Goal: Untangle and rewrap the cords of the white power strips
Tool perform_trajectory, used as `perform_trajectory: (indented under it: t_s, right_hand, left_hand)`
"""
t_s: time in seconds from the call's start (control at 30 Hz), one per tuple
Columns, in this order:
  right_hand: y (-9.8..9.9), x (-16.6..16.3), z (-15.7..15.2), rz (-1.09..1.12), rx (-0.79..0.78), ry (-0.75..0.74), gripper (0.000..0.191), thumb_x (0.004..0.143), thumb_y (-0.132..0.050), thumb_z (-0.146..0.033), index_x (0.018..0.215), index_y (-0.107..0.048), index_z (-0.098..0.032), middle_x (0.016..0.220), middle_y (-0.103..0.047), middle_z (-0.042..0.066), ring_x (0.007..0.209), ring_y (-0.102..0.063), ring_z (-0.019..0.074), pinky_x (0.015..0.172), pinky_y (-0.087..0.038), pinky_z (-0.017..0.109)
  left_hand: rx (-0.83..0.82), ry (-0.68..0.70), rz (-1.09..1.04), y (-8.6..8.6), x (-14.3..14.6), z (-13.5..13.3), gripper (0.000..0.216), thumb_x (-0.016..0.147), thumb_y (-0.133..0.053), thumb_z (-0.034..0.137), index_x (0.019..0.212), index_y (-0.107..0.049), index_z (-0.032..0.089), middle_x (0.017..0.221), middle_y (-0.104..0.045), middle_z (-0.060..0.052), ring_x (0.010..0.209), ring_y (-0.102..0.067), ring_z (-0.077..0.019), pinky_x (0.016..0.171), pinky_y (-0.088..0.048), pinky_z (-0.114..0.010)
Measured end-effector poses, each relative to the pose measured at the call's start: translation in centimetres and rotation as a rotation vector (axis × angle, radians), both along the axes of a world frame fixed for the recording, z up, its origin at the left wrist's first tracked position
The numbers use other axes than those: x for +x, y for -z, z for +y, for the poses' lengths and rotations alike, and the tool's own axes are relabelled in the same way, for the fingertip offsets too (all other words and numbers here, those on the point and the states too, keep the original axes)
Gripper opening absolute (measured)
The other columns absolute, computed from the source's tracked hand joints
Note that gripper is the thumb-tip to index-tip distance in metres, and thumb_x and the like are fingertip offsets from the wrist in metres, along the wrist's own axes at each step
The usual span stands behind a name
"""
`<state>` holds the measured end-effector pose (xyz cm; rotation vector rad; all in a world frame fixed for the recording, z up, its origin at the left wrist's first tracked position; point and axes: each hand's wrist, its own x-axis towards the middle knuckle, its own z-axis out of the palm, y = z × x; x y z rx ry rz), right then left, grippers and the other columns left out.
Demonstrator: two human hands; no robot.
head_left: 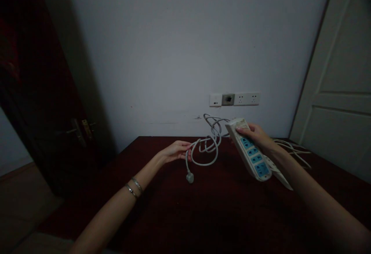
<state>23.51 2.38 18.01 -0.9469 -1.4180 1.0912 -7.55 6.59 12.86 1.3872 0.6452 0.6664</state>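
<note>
Two bare hands, one power strip with its cable, one spare strip, one table.

Item 1: long white plastic power strip with blue socket faces (254, 153), above the right half of the dark red table (185, 207). Long axis slants from the far left end, towards the wall, to the near right end, towards the table's right side. Sockets face up and towards the wearer.

Item 2: right hand (256, 135), its grip clasped on the strip's far end: thumb laid on the top face, fingers mostly hidden behind. The strip's body extends from this grip towards the near edge.

Item 3: pale grey looped cable (204, 164), loosely coiled between the hands, reaching back to the table's far edge and across to the strip's far end. It lies to the right of the left grip.

Item 4: left hand (176, 150), grip nearly closed, fingertips pinching the cable near its plug end.

Item 5: pale grey moulded plug (189, 177), just below the left hand, much nearer to it than to the right; its cable end points to the far edge. Pin direction too dim to tell; whether it touches the table, cannot tell.

Item 6: second white strip (278, 173), partly hidden behind Item 1 and the right forearm.
</note>
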Motion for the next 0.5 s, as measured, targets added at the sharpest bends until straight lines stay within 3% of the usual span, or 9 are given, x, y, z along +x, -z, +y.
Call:
perform_trajectory:
  t_s: [0.1,0.17,0.33,0.4,0.5]
  right_hand:
    - [1.0,0.3,0.5,0.025,-0.008,-0.015,0.03,0.065,-0.07,-0.04,0.084,-0.06,-0.019,0.065,-0.07,0.004,0.053,-0.065,0.0191,0.045,-0.051,0.024]
    - [1.4,0.6,0.8,0.047,-0.018,-0.025,0.03,0.064,-0.07,-0.038,0.084,-0.059,-0.019,0.066,-0.07,0.004,0.054,-0.066,0.0196,0.046,-0.052,0.025]
    - [1.6,0.7,1.0,0.106,0.014,-0.01,0.035,0.059,-0.073,-0.038,0.084,-0.058,-0.019,0.06,-0.066,0.001,0.05,-0.063,0.0182,0.043,-0.05,0.024]
    - [1.4,0.4,0.9,0.11,0.036,0.008,0.036,0.058,-0.074,-0.038,0.085,-0.059,-0.019,0.059,-0.065,0.0,0.046,-0.061,0.0158,0.041,-0.048,0.022]
    - [1.4,-0.2,0.8,0.132,0.044,0.04,0.036,0.06,-0.073,-0.038,0.088,-0.058,-0.021,0.061,-0.066,-0.001,0.048,-0.061,0.0163,0.042,-0.048,0.023]
  left_hand:
    - [0.091,-0.098,0.084,-0.3,1.1,-0.5,0.038,0.077,-0.057,0.045,0.09,-0.058,0.009,0.066,-0.054,-0.002,0.057,-0.055,-0.0101,0.061,-0.049,-0.029]
    - [0.247,-0.192,0.239,-0.4,1.8,-0.8,0.045,0.077,-0.051,0.053,0.085,-0.058,0.009,0.061,-0.051,0.001,0.05,-0.05,-0.0088,0.053,-0.045,-0.026]
    - [0.731,-0.368,0.648,-0.3,3.1,-1.0,0.019,0.07,-0.058,0.029,0.072,-0.061,0.011,0.059,-0.053,0.001,0.052,-0.049,-0.0092,0.049,-0.037,-0.021]
    - [0.736,-0.367,0.688,-0.4,3.2,-1.0,0.019,0.072,-0.053,0.026,0.062,-0.058,0.01,0.056,-0.053,0.001,0.052,-0.049,-0.0092,0.05,-0.038,-0.021]
    - [0.47,-0.247,0.558,-0.9,3.2,-1.3,0.026,0.078,-0.049,0.033,0.07,-0.058,0.01,0.059,-0.055,-0.001,0.053,-0.054,-0.0101,0.051,-0.043,-0.022]
